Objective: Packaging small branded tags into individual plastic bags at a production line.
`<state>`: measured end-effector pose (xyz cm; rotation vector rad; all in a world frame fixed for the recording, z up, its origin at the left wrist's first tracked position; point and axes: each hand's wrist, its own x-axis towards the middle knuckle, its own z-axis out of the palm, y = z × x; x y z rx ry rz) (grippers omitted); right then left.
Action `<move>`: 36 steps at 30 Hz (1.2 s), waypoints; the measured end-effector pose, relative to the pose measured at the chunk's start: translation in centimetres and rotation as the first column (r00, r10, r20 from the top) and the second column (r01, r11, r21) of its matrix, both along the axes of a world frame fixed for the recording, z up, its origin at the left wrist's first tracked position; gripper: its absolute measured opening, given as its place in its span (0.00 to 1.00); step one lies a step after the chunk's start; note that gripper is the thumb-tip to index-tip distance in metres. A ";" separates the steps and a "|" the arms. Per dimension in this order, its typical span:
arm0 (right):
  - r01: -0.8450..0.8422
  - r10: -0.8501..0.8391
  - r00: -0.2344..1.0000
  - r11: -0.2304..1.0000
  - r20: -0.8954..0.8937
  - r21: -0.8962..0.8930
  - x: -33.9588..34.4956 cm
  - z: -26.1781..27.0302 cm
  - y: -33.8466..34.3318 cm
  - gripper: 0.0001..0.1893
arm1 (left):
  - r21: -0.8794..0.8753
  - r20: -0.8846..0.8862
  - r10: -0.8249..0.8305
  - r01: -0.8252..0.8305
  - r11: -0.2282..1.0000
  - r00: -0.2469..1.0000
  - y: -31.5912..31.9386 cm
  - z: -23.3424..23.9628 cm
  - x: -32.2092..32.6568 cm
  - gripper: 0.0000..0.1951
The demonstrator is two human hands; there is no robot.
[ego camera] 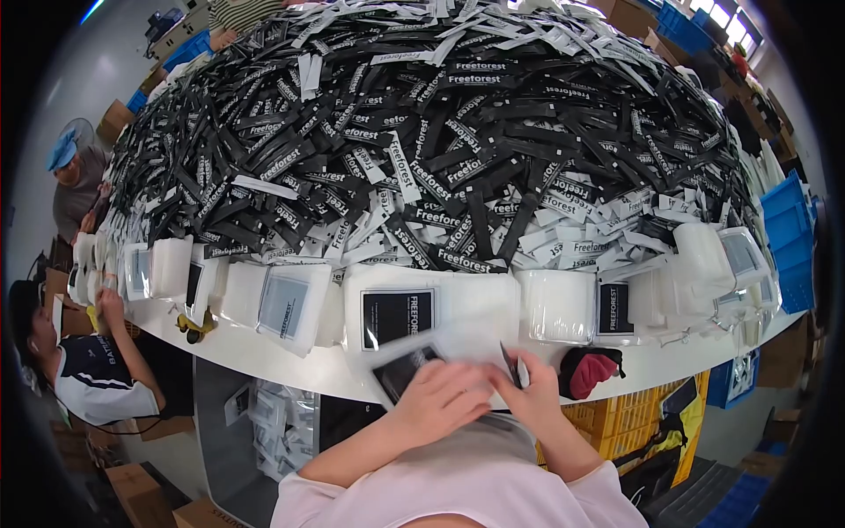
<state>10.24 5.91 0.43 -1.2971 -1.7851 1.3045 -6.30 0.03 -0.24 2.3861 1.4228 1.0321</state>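
Observation:
My left hand, blurred by motion, is on a clear plastic pouch with a black printed panel, low over the table's near edge. My right hand is closed around narrow black and white stick packets; its fingertips meet those of my left hand. Just beyond my hands lie stacks of flat white plastic pouches, one showing a black label panel. Behind them rises a large heap of black and white stick packets bearing writing.
More pouch stacks line the white table's edge. A red and black cloth item lies right of my hands. Yellow crates and a grey bin stand below. Co-workers sit at left.

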 end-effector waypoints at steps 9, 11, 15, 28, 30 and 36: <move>-0.236 0.235 0.972 0.971 -0.020 -0.047 -1.7 0.9 -1.0 0.07 | -0.018 0.113 0.082 -0.081 0.997 0.990 0.9 -0.6 -1.6 0.49; -0.081 0.078 0.993 0.996 -0.088 -0.030 -2.0 0.1 -1.1 0.07 | 0.035 0.076 0.119 -0.122 0.992 0.990 0.7 -0.3 -1.5 0.50; -0.070 0.056 0.988 0.993 -0.145 -0.096 -2.8 1.0 -1.1 0.13 | 0.048 0.067 0.202 -0.205 0.978 0.977 1.0 -0.2 -1.1 0.50; -0.373 0.380 0.919 0.924 -0.104 0.081 -1.7 1.8 1.2 0.15 | -0.174 0.278 0.168 -0.122 0.977 0.946 -0.5 0.3 -1.8 0.37; -0.419 0.421 0.873 0.906 -0.247 0.063 -1.4 1.8 1.5 0.17 | -0.127 0.318 0.169 -0.134 0.983 0.933 -0.5 0.1 -2.4 0.36; -0.422 0.373 0.905 0.848 0.204 0.320 0.2 0.1 2.3 0.14 | -0.237 0.259 0.128 -0.066 0.969 0.957 -0.5 1.0 -1.6 0.41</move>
